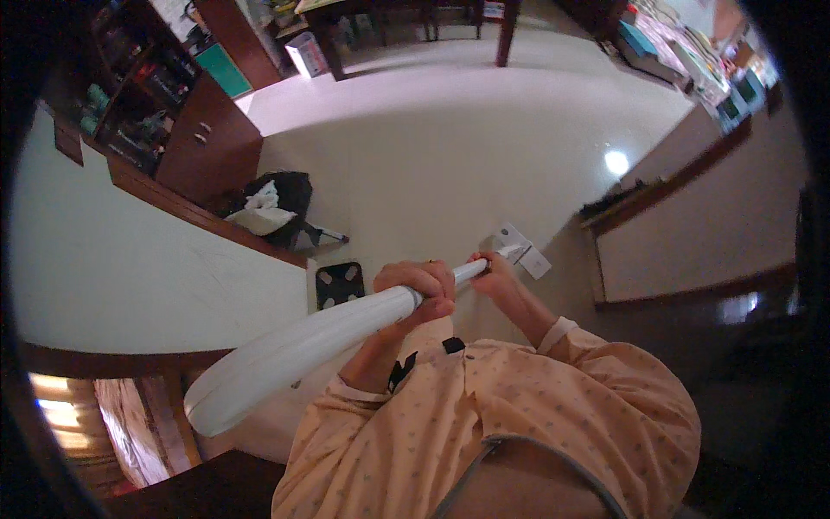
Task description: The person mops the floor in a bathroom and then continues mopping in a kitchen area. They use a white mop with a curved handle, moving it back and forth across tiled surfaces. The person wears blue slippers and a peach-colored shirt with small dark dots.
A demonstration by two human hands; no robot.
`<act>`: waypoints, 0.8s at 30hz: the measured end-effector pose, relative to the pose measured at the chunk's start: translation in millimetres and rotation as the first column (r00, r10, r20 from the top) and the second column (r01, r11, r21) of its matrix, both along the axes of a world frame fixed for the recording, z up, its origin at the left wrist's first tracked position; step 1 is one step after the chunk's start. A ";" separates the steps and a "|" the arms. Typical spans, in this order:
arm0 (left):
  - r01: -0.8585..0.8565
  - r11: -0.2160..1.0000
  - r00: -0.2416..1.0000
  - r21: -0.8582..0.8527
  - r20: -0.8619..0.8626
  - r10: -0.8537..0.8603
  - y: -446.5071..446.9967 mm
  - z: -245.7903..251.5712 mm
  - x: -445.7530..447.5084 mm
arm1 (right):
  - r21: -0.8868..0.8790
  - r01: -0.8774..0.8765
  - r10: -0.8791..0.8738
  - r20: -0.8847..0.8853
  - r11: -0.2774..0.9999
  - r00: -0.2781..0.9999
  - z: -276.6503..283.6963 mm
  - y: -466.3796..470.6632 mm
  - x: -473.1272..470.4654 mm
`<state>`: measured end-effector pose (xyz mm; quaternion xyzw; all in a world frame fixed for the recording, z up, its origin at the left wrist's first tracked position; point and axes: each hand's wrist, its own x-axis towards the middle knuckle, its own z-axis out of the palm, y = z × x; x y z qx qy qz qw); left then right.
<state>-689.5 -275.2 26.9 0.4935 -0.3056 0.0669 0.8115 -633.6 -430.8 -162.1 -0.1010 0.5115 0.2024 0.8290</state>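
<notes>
A long white pole runs slantwise from close under the camera, at lower left, down to the floor. It looks like the handle of a flat mop. My left hand wraps around its upper part, just past a grey ring. Lower down, my right hand grips the thinner section of the pole. Beyond the right hand, a pale flat head in two panels lies on the tiled floor at the pole's far end. The joint between pole and head is partly blurred.
A black bathroom scale lies by the white wall at left. Past it stands a dark bag with white cloth. A brown cabinet lines the left, and a low partition the right. Table legs stand ahead.
</notes>
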 end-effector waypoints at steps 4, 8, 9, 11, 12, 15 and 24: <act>-0.098 0.995 0.995 -0.037 -0.041 0.096 57.1 -7.8 98.1 | -0.010 -0.048 0.047 -0.049 0.999 0.998 -2.6 60.8 114.8; -0.112 0.993 0.993 0.031 -0.035 0.113 133.4 3.7 190.7 | -0.288 -0.290 0.373 0.299 0.913 0.878 3.9 138.1 204.4; -0.109 0.993 0.994 0.053 -0.009 0.110 151.5 4.0 203.8 | -0.209 -0.257 0.313 0.311 0.943 0.897 3.7 157.4 217.5; -0.111 0.990 0.993 0.085 0.057 0.107 180.2 1.1 245.4 | 0.040 -0.098 0.098 -0.014 0.994 0.995 5.0 187.2 273.8; -0.151 0.986 0.985 0.077 0.091 0.144 191.3 -2.8 264.9 | -0.001 -0.110 0.110 -0.049 0.994 0.993 3.3 201.9 296.1; -0.257 0.961 0.963 0.099 0.108 0.246 226.8 -15.4 328.2 | 0.041 -0.176 0.178 -0.076 0.984 0.981 -8.1 246.2 369.8; -0.438 0.887 0.896 0.149 0.152 0.417 350.5 -9.9 542.0 | 0.082 -0.438 0.444 -0.067 0.895 0.894 -13.9 413.3 612.1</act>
